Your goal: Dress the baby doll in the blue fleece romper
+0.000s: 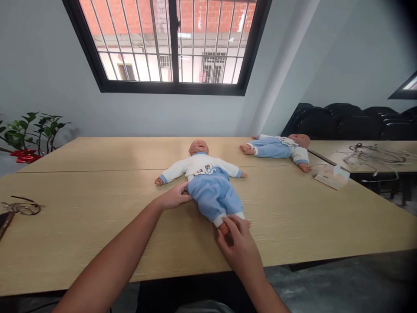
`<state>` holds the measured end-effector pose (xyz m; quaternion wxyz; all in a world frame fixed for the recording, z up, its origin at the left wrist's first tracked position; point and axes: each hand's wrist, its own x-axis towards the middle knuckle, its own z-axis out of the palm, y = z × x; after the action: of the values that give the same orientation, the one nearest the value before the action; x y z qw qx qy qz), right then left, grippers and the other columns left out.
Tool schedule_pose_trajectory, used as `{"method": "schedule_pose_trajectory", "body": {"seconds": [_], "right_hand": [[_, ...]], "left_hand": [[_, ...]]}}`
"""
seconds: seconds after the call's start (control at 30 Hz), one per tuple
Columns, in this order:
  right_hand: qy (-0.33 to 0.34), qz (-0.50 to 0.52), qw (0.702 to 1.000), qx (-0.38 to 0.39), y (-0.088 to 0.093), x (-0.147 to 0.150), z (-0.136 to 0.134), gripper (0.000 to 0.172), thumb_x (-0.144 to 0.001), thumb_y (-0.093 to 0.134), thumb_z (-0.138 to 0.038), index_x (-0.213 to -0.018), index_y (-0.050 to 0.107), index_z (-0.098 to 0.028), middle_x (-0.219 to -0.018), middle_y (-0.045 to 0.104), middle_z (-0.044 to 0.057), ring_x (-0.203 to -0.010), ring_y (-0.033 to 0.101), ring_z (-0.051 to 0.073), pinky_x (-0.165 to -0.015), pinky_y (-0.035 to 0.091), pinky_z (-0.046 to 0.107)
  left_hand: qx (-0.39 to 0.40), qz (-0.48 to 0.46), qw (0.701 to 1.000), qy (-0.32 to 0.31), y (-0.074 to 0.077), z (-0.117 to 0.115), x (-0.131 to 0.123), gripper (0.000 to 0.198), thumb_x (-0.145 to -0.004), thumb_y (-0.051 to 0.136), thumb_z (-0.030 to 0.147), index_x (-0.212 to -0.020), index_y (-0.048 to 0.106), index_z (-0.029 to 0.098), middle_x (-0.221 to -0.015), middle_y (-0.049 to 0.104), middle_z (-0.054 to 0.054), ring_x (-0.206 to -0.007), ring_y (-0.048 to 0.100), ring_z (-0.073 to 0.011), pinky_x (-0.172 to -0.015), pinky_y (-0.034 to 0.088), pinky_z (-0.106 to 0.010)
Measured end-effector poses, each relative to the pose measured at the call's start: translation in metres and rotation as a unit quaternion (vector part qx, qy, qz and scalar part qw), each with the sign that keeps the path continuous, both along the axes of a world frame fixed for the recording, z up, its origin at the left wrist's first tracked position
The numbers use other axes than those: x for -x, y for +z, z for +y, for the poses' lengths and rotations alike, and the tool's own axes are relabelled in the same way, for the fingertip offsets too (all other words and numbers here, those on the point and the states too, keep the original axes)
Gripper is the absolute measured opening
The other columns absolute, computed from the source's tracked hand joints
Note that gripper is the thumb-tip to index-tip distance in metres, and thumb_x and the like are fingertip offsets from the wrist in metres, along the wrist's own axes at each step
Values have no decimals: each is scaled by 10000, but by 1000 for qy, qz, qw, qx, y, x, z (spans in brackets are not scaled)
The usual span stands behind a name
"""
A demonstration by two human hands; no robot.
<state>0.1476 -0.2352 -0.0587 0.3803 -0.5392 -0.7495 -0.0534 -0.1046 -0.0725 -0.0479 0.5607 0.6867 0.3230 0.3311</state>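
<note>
A baby doll lies on its back on the wooden table, head toward the window and arms spread. It wears a white top with a cartoon animal face and light blue trousers with white cuffs. My left hand is closed at the doll's hip, with the thumb low along its side and the fingers on the blue cloth. At the legs' end, my right hand curls around a foot and the white cuff. That hand partly hides the feet.
A second baby doll in similar clothes lies at the back right. Near it is an opened tissue box. Cables lie on another table. Glasses rest at the left edge, with a potted plant beyond.
</note>
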Motion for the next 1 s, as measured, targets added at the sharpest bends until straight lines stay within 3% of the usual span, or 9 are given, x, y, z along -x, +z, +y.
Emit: {"method": "schedule_pose_trajectory", "body": {"seconds": [0.17, 0.33, 0.43, 0.57, 0.73, 0.87, 1.0], "right_hand": [[-49, 110, 992, 32, -1, -7, 2, 227, -959, 603, -393, -1114, 557, -234, -1027, 685, 112, -928, 697, 279, -776, 603, 418], [-33, 44, 994, 94, -18, -5, 12, 402, -923, 616, -388, -1271, 594, -187, -1077, 751, 144, -972, 729, 333, -809, 607, 478], [-27, 26, 995, 94, -16, -1, 15, 455, -905, 613, -354, -1323, 605, -175, -1092, 760, 157, -1003, 730, 352, -834, 601, 496], [-45, 70, 989, 124, 10, 0, 11, 385, -922, 591, -446, -1208, 672, -200, -1018, 785, 125, -900, 750, 325, -776, 598, 440], [-84, 131, 979, 129, 57, -1, 5, 321, -901, 592, -537, -1016, 663, -246, -818, 768, 70, -674, 719, 273, -604, 525, 354], [-111, 158, 974, 116, 82, 0, 0, 294, -867, 612, -535, -971, 627, -261, -759, 750, 55, -606, 697, 257, -550, 476, 328], [-91, 166, 976, 107, 94, -2, -17, 277, -831, 633, -542, -899, 603, -276, -745, 746, 60, -570, 681, 251, -514, 463, 326]], "left_hand": [[-154, 96, 983, 11, 11, -5, -3, 434, -865, 719, 477, -1188, 708, 188, -1205, 755, -93, -1085, 701, -297, -931, 576, -402], [-223, 100, 969, 41, 16, -13, -11, 373, -889, 683, 535, -1014, 746, 189, -1027, 788, -84, -910, 729, -273, -795, 616, -383], [-233, 100, 967, 37, 15, -15, -12, 386, -901, 661, 521, -1074, 735, 184, -1078, 782, -98, -962, 729, -292, -834, 611, -393], [-203, 97, 974, 36, 10, -11, -11, 438, -824, 737, 492, -1126, 728, 175, -1129, 773, -121, -1038, 715, -324, -884, 594, -379], [-174, 127, 973, 80, -5, 2, -14, 290, -797, 757, 447, -936, 771, 193, -992, 792, -99, -912, 715, -307, -860, 568, -371], [-169, 172, 960, 142, -15, 15, -16, 210, -821, 706, 383, -860, 764, 184, -941, 793, -83, -881, 691, -302, -879, 535, -405], [-154, 201, 940, 230, -20, 31, -18, 138, -802, 645, 225, -867, 748, 160, -998, 787, -122, -944, 669, -301, -926, 494, -415]]}}
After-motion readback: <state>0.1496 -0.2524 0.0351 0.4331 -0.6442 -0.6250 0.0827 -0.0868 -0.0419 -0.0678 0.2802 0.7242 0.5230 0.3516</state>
